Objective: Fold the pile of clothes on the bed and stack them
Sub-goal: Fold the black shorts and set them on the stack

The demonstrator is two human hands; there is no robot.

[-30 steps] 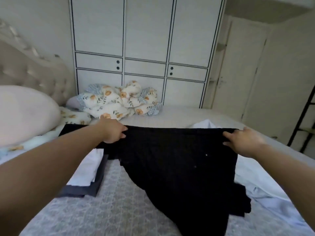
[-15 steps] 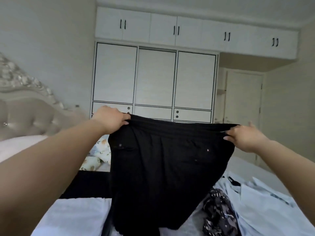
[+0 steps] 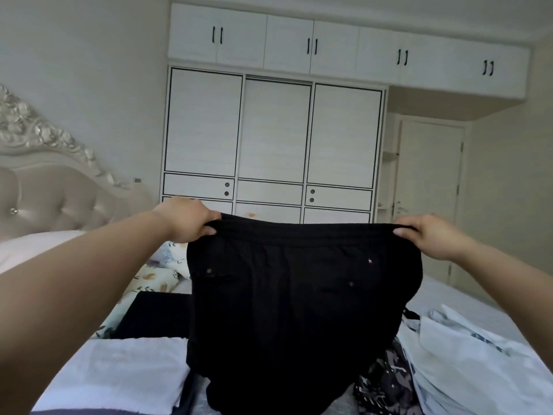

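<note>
The black garment [image 3: 299, 295] hangs in the air above the middle of the bed [image 3: 466, 298], stretched by its elastic waistband between both hands. The left hand [image 3: 185, 220] pinches the left end of the band, fingers curled over the top and thumb tucked under; the right hand [image 3: 431, 235] pinches the right end the same way, one fingertip showing against the cloth. The fabric is so dark that seams and legs are hard to make out (only a few small pale specks, perhaps buttons or a tag, stand out), and its lower hem drops below the bottom of the view. It hides much of the bed behind it. Toward the bed's left edge lies a folded white piece [image 3: 119, 372] on a darker layer, with a flat black item [image 3: 155, 316] beyond it, partly covered. Toward the right edge lies a crumpled pale blue shirt [image 3: 466, 363], and beside it a dark patterned cloth [image 3: 386, 384], half hidden. A floral quilt [image 3: 155, 277] peeks out near the headboard [image 3: 54, 187]. The wardrobe [image 3: 275, 136] stands beyond.
</note>
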